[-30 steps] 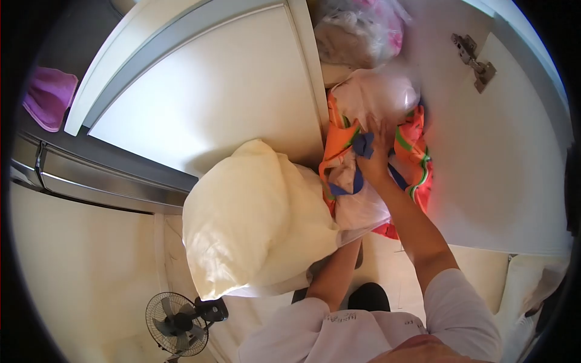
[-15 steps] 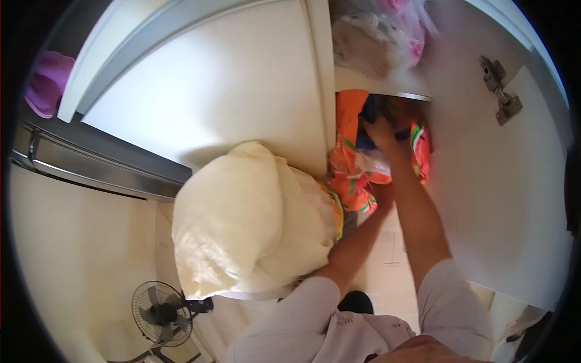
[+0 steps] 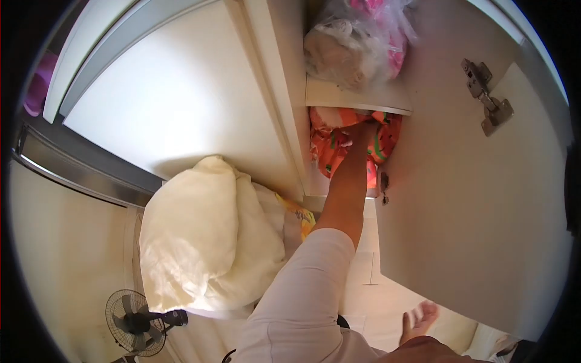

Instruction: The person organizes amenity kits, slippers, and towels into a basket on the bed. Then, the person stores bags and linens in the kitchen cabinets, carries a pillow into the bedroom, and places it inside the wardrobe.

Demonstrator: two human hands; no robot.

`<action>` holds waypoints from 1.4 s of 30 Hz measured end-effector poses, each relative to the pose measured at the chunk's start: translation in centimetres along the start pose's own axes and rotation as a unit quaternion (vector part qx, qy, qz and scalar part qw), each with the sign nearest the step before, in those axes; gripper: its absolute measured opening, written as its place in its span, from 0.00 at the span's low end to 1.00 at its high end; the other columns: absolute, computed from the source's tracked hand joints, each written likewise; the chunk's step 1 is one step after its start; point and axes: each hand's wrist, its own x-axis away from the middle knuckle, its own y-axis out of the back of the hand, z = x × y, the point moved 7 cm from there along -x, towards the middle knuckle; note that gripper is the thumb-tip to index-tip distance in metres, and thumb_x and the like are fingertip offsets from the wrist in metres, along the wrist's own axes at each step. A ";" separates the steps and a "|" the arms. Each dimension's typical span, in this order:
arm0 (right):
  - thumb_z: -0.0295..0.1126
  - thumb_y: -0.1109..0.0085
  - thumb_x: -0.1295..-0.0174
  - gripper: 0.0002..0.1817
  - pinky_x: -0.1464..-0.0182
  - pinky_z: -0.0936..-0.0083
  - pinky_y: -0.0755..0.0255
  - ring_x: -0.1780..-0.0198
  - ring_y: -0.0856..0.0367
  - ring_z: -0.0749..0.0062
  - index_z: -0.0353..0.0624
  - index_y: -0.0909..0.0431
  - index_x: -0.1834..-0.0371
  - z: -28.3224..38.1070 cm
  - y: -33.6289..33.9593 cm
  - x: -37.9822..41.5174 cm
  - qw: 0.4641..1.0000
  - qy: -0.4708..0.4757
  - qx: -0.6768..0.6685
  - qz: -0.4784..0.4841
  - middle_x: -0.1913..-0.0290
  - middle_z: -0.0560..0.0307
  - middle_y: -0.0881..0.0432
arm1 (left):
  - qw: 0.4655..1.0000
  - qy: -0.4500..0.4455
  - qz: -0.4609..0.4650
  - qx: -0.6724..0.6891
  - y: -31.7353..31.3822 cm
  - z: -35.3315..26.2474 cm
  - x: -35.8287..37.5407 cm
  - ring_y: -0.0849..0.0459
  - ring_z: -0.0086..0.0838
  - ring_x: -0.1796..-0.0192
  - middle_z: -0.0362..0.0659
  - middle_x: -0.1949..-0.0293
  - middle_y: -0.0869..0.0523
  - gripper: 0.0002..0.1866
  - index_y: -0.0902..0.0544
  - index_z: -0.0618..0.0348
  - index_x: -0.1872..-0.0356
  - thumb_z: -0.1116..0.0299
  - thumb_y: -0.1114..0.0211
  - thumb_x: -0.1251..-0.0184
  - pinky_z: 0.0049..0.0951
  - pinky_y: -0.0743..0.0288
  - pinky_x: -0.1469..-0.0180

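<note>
An orange plastic bag (image 3: 384, 136) with green and red print sits in the lower compartment of an open cabinet. My left arm stretches into that compartment, and my left hand (image 3: 360, 132) is at the bag, in shadow. Its fingers are hidden, so its grip does not show. Low in the view, my right hand (image 3: 417, 322) is held away from the bag near the bottom of the door, fingers loosely bent and apart, holding nothing.
Above the bag, a shelf (image 3: 357, 98) bears a clear plastic bag (image 3: 339, 51) with beige and pink contents. The open cabinet door (image 3: 466, 199) stands on the right. A cream cloth bundle (image 3: 193, 236) is at left, with a black fan (image 3: 136, 322) behind it.
My right hand has come out of the orange bag and down to the lower right. My left hand has moved deeper into the compartment, and the bag sits further in. The view has shifted.
</note>
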 end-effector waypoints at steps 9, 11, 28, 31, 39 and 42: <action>0.24 0.42 0.37 0.19 0.38 0.72 0.37 0.42 0.26 0.66 0.33 0.32 0.44 11.4 -3.1 -4.5 0.975 0.169 -0.135 0.047 0.47 0.48 0.24 | 0.988 -0.069 0.139 -0.002 0.8 2.2 7.4 0.21 0.37 0.44 0.51 0.44 0.20 0.40 0.24 0.57 0.41 0.38 0.34 0.50 0.34 0.30 0.42; 0.23 0.45 0.36 0.14 0.43 0.73 0.33 0.48 0.23 0.69 0.32 0.29 0.48 10.5 -5.7 -3.1 0.985 0.136 -0.067 0.079 0.50 0.48 0.22 | 0.955 -0.182 0.169 -0.164 1.8 -2.2 10.3 0.21 0.39 0.45 0.52 0.46 0.20 0.36 0.24 0.57 0.42 0.44 0.34 0.49 0.36 0.28 0.44; 0.37 0.32 0.48 0.46 0.31 0.44 0.52 0.27 0.59 0.32 0.50 0.49 0.26 29.0 -31.8 -3.3 0.873 0.457 0.088 -0.149 0.27 0.31 0.57 | 0.919 -0.035 -0.089 -0.383 28.5 3.6 58.2 0.57 0.59 0.26 0.58 0.26 0.57 0.63 0.56 0.46 0.25 0.43 0.25 0.62 0.73 0.55 0.37; 0.37 0.34 0.46 0.42 0.31 0.49 0.48 0.27 0.55 0.37 0.52 0.45 0.27 30.1 -33.2 -5.0 0.892 0.398 0.119 -0.176 0.27 0.36 0.54 | 0.941 -0.119 -0.126 -0.291 30.1 6.7 57.4 0.38 0.51 0.32 0.60 0.33 0.38 0.49 0.41 0.56 0.30 0.50 0.28 0.53 0.53 0.39 0.37; 0.43 0.46 0.34 0.24 0.43 0.66 0.30 0.45 0.22 0.58 0.41 0.29 0.40 19.7 -27.4 -1.7 0.934 0.277 0.134 0.180 0.44 0.45 0.22 | 0.952 0.078 -0.232 0.183 48.7 9.8 57.3 0.18 0.34 0.54 0.51 0.57 0.15 0.23 0.20 0.70 0.53 0.58 0.43 0.39 0.32 0.28 0.52; 0.49 0.49 0.33 0.26 0.43 0.58 0.31 0.43 0.24 0.56 0.41 0.28 0.41 14.6 -21.2 4.9 0.937 -0.024 0.015 0.349 0.45 0.50 0.21 | 0.927 -0.026 -0.305 0.215 53.5 5.3 59.5 0.18 0.31 0.54 0.49 0.58 0.15 0.21 0.19 0.70 0.55 0.60 0.43 0.38 0.28 0.27 0.51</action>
